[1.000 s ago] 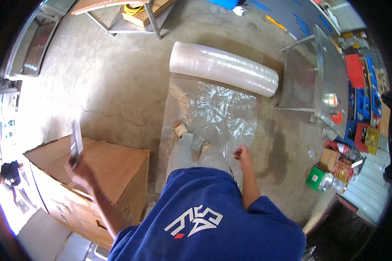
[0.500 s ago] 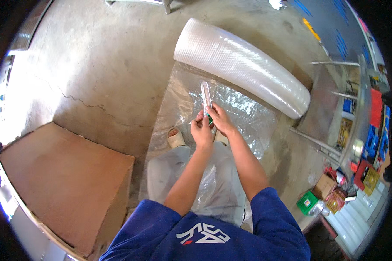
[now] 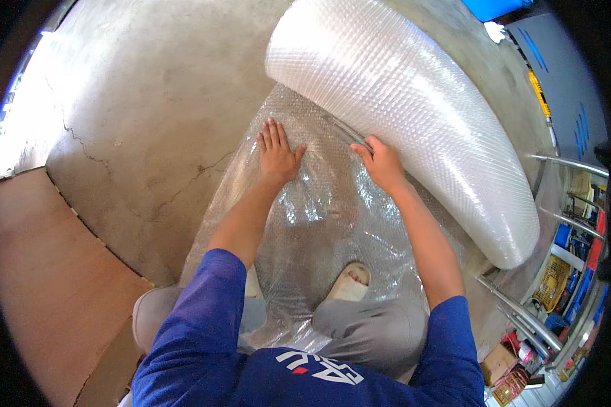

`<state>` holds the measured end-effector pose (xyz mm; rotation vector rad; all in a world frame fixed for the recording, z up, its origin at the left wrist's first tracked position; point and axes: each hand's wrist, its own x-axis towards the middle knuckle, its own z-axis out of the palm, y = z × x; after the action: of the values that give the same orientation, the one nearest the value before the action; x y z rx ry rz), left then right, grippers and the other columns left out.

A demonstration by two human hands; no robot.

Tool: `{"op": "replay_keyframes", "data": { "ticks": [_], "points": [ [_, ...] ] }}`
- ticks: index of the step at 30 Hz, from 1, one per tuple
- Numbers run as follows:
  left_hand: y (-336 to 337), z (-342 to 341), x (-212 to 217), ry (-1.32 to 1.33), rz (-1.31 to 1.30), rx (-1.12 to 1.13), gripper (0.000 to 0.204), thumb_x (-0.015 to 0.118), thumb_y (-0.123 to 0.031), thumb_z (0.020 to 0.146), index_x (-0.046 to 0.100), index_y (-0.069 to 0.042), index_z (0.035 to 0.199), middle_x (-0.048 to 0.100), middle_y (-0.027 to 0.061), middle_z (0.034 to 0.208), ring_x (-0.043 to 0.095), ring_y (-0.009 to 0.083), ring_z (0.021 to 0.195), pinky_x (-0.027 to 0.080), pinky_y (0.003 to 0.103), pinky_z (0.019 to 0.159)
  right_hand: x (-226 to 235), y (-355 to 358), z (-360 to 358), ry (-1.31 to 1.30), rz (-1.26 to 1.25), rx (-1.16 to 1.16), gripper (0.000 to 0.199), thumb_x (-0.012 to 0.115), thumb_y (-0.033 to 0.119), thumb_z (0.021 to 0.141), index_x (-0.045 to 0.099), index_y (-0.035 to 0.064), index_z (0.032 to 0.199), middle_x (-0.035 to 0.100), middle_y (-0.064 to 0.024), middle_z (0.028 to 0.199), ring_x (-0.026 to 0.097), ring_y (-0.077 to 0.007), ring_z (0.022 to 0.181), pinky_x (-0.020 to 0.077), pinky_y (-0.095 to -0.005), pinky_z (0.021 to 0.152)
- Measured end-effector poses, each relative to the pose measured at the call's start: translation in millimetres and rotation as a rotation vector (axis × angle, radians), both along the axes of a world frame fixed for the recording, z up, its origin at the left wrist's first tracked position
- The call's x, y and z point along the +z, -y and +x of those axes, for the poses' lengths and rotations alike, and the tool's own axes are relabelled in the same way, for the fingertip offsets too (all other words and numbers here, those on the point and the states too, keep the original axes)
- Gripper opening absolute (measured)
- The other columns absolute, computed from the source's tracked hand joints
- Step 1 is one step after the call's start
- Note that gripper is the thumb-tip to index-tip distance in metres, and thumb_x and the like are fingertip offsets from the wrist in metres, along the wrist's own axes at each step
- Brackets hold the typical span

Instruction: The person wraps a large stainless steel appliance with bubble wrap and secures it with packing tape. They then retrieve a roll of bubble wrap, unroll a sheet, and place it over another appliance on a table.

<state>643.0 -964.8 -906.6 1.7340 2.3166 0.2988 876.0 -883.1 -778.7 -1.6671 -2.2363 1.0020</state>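
Note:
A sheet of clear bubble wrap [image 3: 326, 197] lies spread on the floor, running out from under a big roll of bubble wrap [image 3: 394, 95]. My left hand [image 3: 277, 154] presses flat on the sheet near its left edge, fingers stretched out and apart. Close to the roll, my right hand [image 3: 381, 163] is closed around a slim utility knife [image 3: 348, 131]. Its thin end points up and left, low over the sheet beside the roll; whether it touches the film I cannot tell. My fingers cover most of its handle.
A brown cardboard box [image 3: 54, 292] stands at the left. Metal rails [image 3: 523, 315] and a yellow basket [image 3: 553, 279] among tools are at the right. My sandalled foot [image 3: 353, 279] rests by the sheet's near part. Concrete floor [image 3: 163, 102] stretches far left.
My hands, together around the knife before, have parted. The left now lies flat on the sheet; the right has carried the knife toward the roll. My view has moved closer to the roll.

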Motion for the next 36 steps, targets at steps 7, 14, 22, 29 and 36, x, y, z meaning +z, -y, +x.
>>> {"op": "replay_keyframes", "data": {
  "ticks": [7,14,22,29,36],
  "points": [
    [-19.0,-8.1,-0.6,-0.018,0.070,0.016,0.081,0.037,-0.051,0.100,0.019,0.011,0.149,0.012,0.0280,0.159,0.006,0.0397,0.150,0.005,0.049,0.122,10.1,-23.8,-18.9,-0.099,0.274,-0.024,0.044,0.063,0.048,0.092,0.063,0.0041,0.095,0.062,-0.0209,0.066,0.062,-0.0422,0.062,0.0470,-0.0461,0.055],
    [-26.0,-9.1,5.5,-0.042,0.020,0.020,0.077,0.044,-0.038,0.096,0.017,0.009,0.151,0.015,0.0257,0.159,0.010,0.0382,0.150,0.006,0.049,0.122,-75.9,-44.3,-95.5,-0.264,0.107,0.287,0.042,0.053,0.032,0.098,0.049,0.0173,0.138,0.067,-0.0233,0.101,0.066,-0.0399,0.091,0.0533,-0.0491,0.077],
    [-26.6,-9.7,6.0,-0.010,0.033,0.005,0.079,0.042,-0.033,0.088,0.018,0.013,0.149,0.016,0.0300,0.157,0.009,0.0408,0.149,0.005,0.051,0.122,-97.5,-50.1,-147.5,-0.022,0.051,0.398,0.045,0.049,0.029,0.100,0.046,0.0348,0.144,0.068,-0.0155,0.107,0.067,-0.0358,0.096,0.0547,-0.0455,0.080],
    [-29.0,-7.5,2.8,-0.067,0.029,0.007,0.083,0.045,-0.035,0.085,0.019,0.012,0.149,0.017,0.0296,0.157,0.010,0.0411,0.149,0.006,0.050,0.122,-106.2,-51.9,-136.4,-0.055,0.088,0.408,0.043,0.052,0.030,0.099,0.049,0.0368,0.141,0.068,-0.0161,0.094,0.068,-0.0363,0.085,0.0558,-0.0456,0.074],
    [-27.6,-10.0,2.9,-0.107,0.008,0.025,0.085,0.050,-0.036,0.087,0.017,0.010,0.150,0.014,0.0278,0.159,0.008,0.0392,0.150,0.006,0.048,0.122,-93.6,-34.4,-51.8,0.046,0.179,0.409,0.045,0.055,0.032,0.098,0.047,0.0433,0.141,0.066,-0.0117,0.085,0.068,-0.0333,0.077,0.0562,-0.0463,0.069]
  ]
}}
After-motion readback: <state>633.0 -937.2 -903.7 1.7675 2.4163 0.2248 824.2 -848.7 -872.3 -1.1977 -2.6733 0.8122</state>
